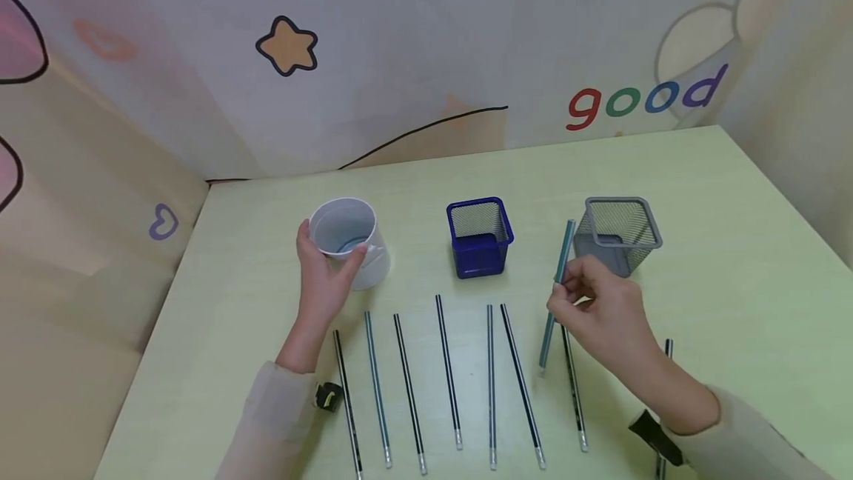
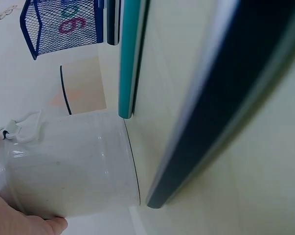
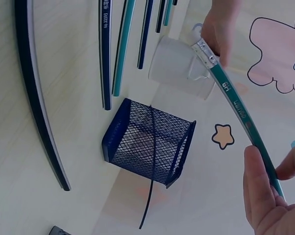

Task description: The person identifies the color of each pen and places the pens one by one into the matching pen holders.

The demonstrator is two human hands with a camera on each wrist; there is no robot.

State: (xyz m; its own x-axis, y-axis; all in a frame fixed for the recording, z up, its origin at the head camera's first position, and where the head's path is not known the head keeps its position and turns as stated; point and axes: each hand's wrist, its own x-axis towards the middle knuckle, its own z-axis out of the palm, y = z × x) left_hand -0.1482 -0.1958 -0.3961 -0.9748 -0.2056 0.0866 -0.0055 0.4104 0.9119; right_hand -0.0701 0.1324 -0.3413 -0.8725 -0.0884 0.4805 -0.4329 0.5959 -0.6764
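Observation:
My left hand (image 1: 321,276) grips the rim of a white plastic cup (image 1: 375,261) with a small handle, thumb at the near edge and fingers round the far left side. In the left wrist view the cup (image 2: 74,166) stands with its base at the tabletop. My right hand (image 1: 609,313) pinches a green pencil (image 1: 565,250) between thumb and fingers, lifted above the table, its eraser end toward me. In the right wrist view the pencil's metal band (image 3: 205,53) and lettering show. Beside this hand stands a grey mesh pen holder (image 1: 616,239).
A blue mesh pen holder (image 1: 480,243) stands between the cup and the grey one. Several dark and green pencils lie in a row in front, among them a dark pencil (image 1: 448,372) and a green pencil (image 1: 492,384). A printed wall (image 1: 400,58) bounds the back.

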